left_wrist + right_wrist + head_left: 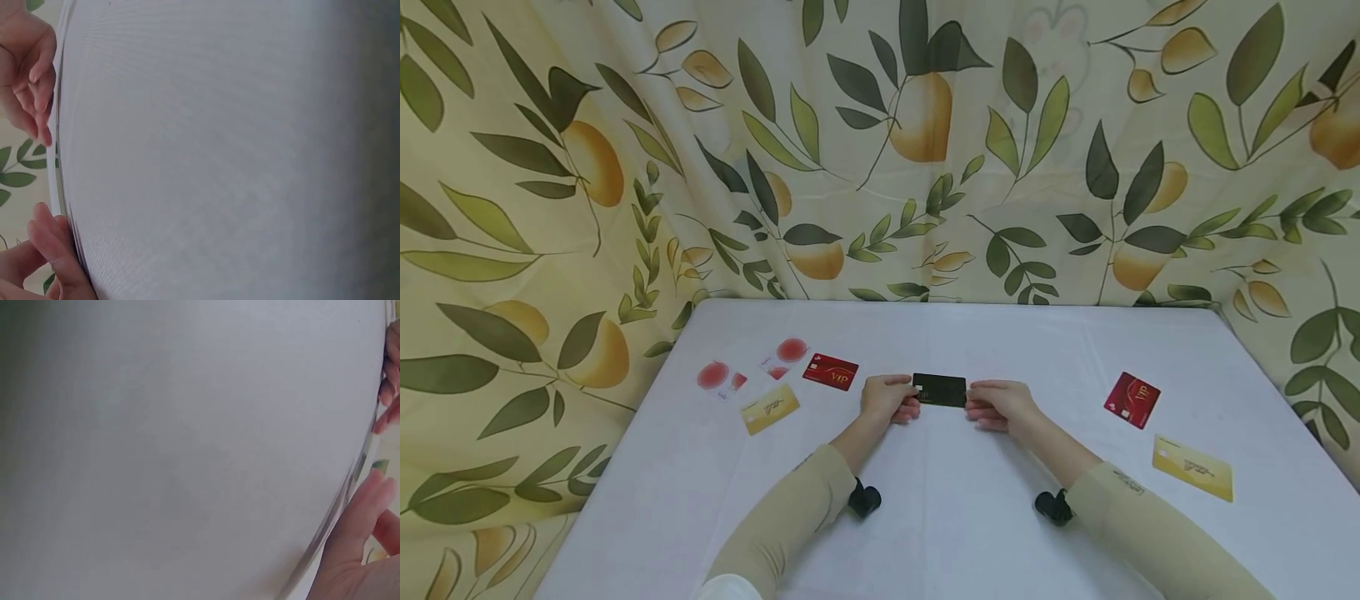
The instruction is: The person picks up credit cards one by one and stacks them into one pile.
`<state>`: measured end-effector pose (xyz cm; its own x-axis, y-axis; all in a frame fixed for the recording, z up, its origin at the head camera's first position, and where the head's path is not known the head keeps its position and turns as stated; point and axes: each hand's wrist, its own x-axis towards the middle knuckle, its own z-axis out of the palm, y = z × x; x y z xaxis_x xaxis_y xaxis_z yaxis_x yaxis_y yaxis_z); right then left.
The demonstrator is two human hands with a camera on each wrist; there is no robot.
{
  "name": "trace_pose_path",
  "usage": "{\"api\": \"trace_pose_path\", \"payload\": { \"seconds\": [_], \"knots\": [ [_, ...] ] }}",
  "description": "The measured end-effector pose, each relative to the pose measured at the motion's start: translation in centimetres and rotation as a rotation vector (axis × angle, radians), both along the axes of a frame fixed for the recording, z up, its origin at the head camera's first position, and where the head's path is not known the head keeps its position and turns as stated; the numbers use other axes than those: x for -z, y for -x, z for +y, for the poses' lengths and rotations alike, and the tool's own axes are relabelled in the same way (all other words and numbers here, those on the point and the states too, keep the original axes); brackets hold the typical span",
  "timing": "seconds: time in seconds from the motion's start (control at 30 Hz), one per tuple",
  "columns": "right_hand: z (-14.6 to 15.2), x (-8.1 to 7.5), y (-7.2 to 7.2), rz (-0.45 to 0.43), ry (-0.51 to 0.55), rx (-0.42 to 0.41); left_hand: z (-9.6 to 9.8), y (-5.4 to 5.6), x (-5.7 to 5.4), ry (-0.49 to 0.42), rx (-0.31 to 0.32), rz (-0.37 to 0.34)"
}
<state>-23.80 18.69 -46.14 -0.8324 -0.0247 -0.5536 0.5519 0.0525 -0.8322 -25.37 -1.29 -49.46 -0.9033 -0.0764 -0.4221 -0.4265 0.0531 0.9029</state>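
A black card (940, 390) lies flat in the head view's middle, between the two hands. My left hand (887, 398) pinches its left edge, with the thumb tip over the card's face. At the opposite short edge, my right hand (1002, 403) holds the card with its fingertips. In the left wrist view, the fingers of my left hand (53, 253) show at the lower left. Thumb and fingers of my right hand (362, 537) appear at the lower right of the right wrist view. Neither wrist view shows the card's face.
On the left of the white table (925, 517) lie a red VIP card (831, 372), a gold card (771, 409) and two pale cards with red circles (721, 379). To the right are another red VIP card (1132, 400) and gold card (1192, 467). A leaf-patterned curtain (880, 200) hangs behind.
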Motion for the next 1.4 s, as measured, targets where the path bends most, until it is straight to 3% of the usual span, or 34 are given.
{"api": "trace_pose_path", "payload": {
  "seconds": [0.17,0.37,0.57,0.7,0.8,1.07,1.23,1.4],
  "knots": [
    [1.4,-0.8,-0.4,-0.036,0.035,0.017,-0.3,0.2,0.0,-0.04,-0.017,-0.015],
    [4.6,-2.4,-1.3,-0.059,0.175,0.01,-0.8,0.3,-0.3,-0.135,-0.05,-0.07],
    [8.9,-3.4,-2.6,-0.067,0.252,0.014,0.1,-0.2,-2.2,-0.193,-0.014,-0.116],
    [11.9,-3.4,-3.6,-0.047,0.299,-0.004,2.0,-0.6,-3.5,-0.242,0.05,-0.105],
    [14.0,-3.3,-4.3,-0.036,0.347,-0.009,3.8,-0.9,-3.7,-0.266,0.083,-0.094],
    [18.9,-2.4,-6.0,-0.062,0.379,0.085,8.6,-2.4,-3.4,-0.27,0.108,-0.058],
    [22.0,-1.8,-7.1,-0.081,0.439,0.099,11.3,-3.1,-3.4,-0.291,0.125,-0.072],
    [24.7,-1.2,-8.1,-0.101,0.544,0.106,14.0,-3.5,-3.2,-0.318,0.181,-0.102]
  ]
}}
